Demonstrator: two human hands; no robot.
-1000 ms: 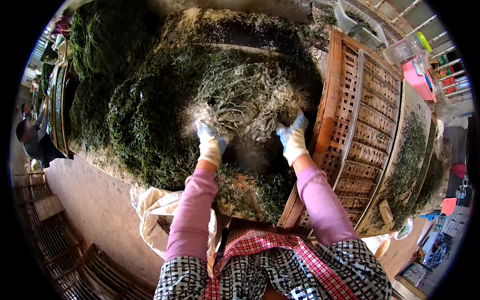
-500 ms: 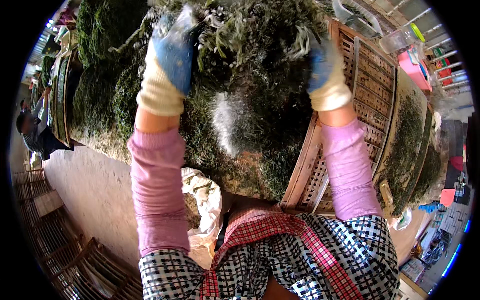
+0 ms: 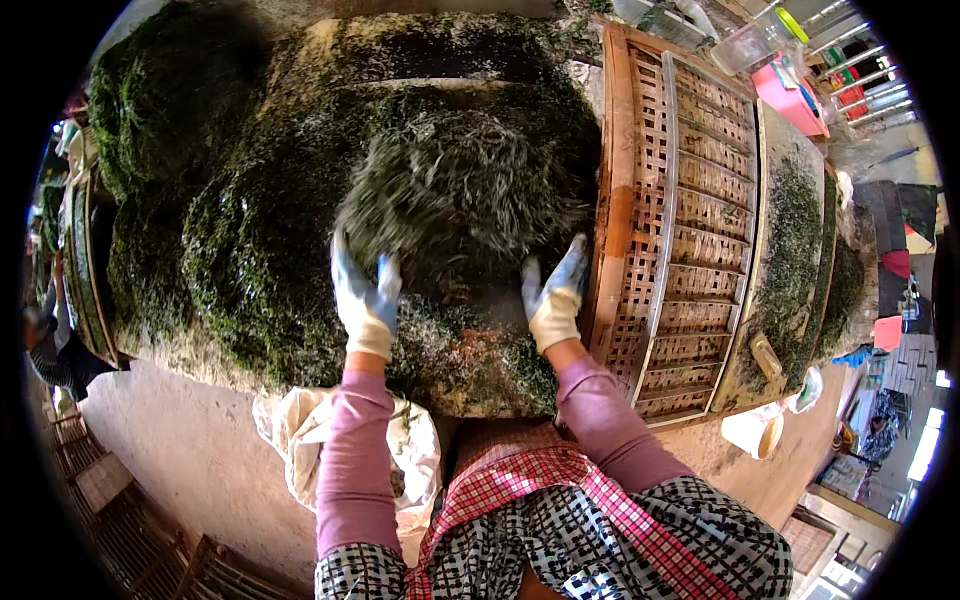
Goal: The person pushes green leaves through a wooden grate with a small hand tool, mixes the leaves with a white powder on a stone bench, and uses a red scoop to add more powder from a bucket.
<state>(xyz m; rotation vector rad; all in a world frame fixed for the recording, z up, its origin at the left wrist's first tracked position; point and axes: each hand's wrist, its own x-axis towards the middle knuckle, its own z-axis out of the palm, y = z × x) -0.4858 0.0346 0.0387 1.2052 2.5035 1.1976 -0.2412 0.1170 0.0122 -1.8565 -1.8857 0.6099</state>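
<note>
A loose clump of narrow green leaves (image 3: 460, 185), looking like tea leaves, is blurred by motion just beyond my hands over the middle of the worktable. My left hand (image 3: 366, 295), in a blue-and-cream glove, is at the clump's near left edge with thumb and fingers apart. At its near right, my right hand (image 3: 555, 295) wears the same kind of glove and is also spread. Neither hand is closed round any leaves; whether the fingertips touch the clump, I cannot tell. Under and around them the tabletop (image 3: 480, 395) is strewn with leaf bits.
Leaf heaps (image 3: 170, 100) cover the table's left side. To the right lies a slatted wooden frame (image 3: 710, 230) over woven bamboo, beside a leaf-strewn board (image 3: 790, 250). A white sack (image 3: 300, 430) hangs at the front edge. At far left is another person (image 3: 60, 350).
Both hands have come down from high over the table toward me and are now nearer together, fingers spread. The leaves that were scattered around them are now a clump beyond the hands.
</note>
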